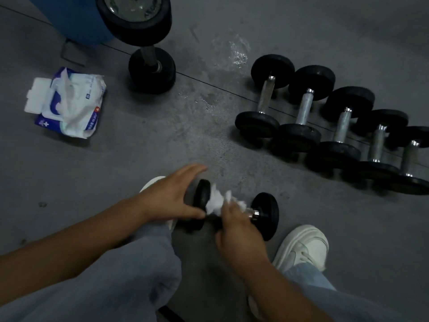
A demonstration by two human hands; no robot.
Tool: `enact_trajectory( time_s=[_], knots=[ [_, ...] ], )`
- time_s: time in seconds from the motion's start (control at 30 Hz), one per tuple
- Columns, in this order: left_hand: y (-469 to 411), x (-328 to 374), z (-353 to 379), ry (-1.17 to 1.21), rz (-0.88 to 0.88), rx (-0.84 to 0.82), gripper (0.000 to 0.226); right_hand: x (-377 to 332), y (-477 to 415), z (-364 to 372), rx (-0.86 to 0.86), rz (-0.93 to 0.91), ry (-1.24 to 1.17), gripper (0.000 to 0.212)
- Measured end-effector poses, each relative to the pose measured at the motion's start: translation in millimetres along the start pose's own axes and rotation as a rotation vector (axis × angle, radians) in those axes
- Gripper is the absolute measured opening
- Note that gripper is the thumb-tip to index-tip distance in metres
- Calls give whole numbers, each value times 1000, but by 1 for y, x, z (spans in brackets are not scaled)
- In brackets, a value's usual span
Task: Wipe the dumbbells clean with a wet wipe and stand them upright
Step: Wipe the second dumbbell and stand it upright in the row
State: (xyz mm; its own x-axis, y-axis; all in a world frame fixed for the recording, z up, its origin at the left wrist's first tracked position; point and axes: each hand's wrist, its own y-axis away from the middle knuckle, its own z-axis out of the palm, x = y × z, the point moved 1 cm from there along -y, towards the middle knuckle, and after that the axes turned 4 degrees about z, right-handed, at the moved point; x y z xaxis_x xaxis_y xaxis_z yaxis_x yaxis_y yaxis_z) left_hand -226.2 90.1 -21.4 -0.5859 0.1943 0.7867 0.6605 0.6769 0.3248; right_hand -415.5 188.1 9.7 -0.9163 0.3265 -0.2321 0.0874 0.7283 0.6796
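The dumbbell [265, 214] lies on its side on the floor [162, 140], between the person's white shoes [301, 247]. Its bar runs left to right, and only the chrome end by the right plate shows. The rest of the bar is wrapped in a crumpled white wipe [216, 201].

The right hand [239, 226] comes over the bar from the near side. Its fingers [228, 212] are curled round the wipe, gripping it against the handle — the wipe bunches out above them toward the left plate.

The left hand [171, 196] cups the left plate from outside. The thumb hooks over the near rim toward the bar, and the other fingers lie fairly straight across the plate's outer face and top. It holds that end; whether the plate is lifted off the floor I cannot tell.

Well apart to the right, five more dumbbells [304, 105] lie side by side in a slanting row. Beyond them the floor has a wet patch [234, 52].

At the far left an opened pack of wipes [69, 103] lies flat, lid flipped back. Near it a much larger dumbbell [151, 66] stands on end beside a blue bin [76, 19].
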Motion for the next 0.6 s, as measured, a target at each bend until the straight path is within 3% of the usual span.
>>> enact_trajectory(
  time_s=[0.07,0.13,0.2,0.3,0.47,0.53,0.6],
  knots=[
    [-6,4,-9,29,8,160,88,6,-25,-17,100,124,28,81],
    [-17,16,-15,-42,51,133,78,1,-43,-30,130,76,43,71],
    [-29,21,-16,-113,36,33,84,-10,-56,-40,125,-71,11,52],
    [-43,16,-19,-169,-15,-30,102,-9,-78,-61,147,-72,-102,24],
    [-54,13,-31,-195,-9,-52,105,0,-97,-87,214,-70,-30,18],
    [-56,12,-32,-188,-17,-59,105,7,-100,-95,289,-39,-105,40],
    [-59,11,-34,-185,-22,-76,104,16,-101,-95,335,19,-90,45]
  ],
)
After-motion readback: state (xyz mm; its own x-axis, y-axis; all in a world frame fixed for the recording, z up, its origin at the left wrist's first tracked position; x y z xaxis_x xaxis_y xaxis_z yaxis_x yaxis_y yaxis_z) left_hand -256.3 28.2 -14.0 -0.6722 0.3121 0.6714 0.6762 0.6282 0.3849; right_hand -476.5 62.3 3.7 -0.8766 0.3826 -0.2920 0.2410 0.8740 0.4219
